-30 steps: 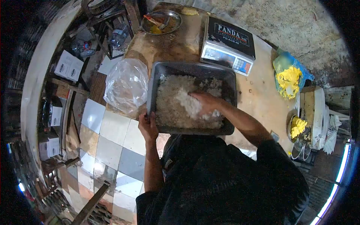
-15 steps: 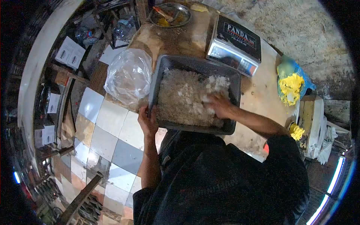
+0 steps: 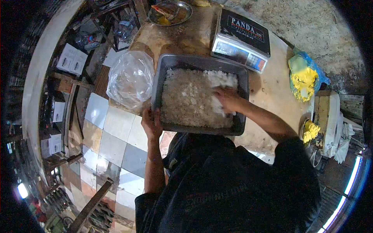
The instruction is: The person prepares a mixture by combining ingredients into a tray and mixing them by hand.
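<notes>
A dark grey rectangular tub (image 3: 200,129) sits at the table's near edge, tilted a little in view. Spread inside it is a brownish-white crumbly mixture (image 3: 186,105), whiter in the upper right. My left hand (image 3: 151,121) grips the tub's lower left corner, thumb on the near side. My right hand (image 3: 229,99) reaches over the right wall into the white part of the mixture; its fingertips are blurred and partly sunk there. A clear plastic bag (image 3: 131,79) lies against the tub's left side.
Behind the tub stands a PANDA digital scale (image 3: 243,37). A metal plate (image 3: 171,13) with a brush-like tool lies at the far left. Yellow paste in a blue bag (image 3: 305,79) is at the right. Another yellow lump (image 3: 311,131) sits nearer. Tiled floor (image 3: 116,128) shows lower left.
The right hand has shifted slightly within the mixture, and more white shows around the upper right. My left hand keeps its hold on the corner. The whole view has shifted a little.
</notes>
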The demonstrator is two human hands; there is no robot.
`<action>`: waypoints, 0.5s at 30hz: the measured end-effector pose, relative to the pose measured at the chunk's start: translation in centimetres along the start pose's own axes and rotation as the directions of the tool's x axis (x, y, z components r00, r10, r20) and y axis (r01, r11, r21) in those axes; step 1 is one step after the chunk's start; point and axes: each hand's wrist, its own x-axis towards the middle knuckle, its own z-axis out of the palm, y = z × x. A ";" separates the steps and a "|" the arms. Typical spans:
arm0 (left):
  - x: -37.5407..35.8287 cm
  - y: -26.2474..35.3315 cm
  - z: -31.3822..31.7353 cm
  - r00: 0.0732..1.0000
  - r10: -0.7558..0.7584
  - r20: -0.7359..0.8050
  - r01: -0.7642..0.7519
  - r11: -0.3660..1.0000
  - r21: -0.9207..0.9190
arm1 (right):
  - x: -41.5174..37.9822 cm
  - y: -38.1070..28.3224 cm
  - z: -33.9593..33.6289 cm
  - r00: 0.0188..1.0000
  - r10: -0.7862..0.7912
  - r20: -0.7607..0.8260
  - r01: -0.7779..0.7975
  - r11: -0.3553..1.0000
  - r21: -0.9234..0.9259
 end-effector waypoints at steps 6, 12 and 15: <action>0.0 1.7 0.1 0.996 -0.093 0.001 0.093 0.995 0.039 | 1.7 -3.9 -2.4 0.976 -0.211 -0.061 0.210 0.814 0.541; 0.2 1.5 0.4 1.000 0.012 0.001 -0.012 0.996 0.092 | 2.8 -1.7 -0.8 0.963 -0.195 0.186 0.171 0.976 0.137; 0.2 0.3 0.6 0.998 -0.068 -0.002 0.068 0.995 0.075 | 4.5 -1.7 2.0 0.986 -0.166 0.003 0.140 0.844 0.517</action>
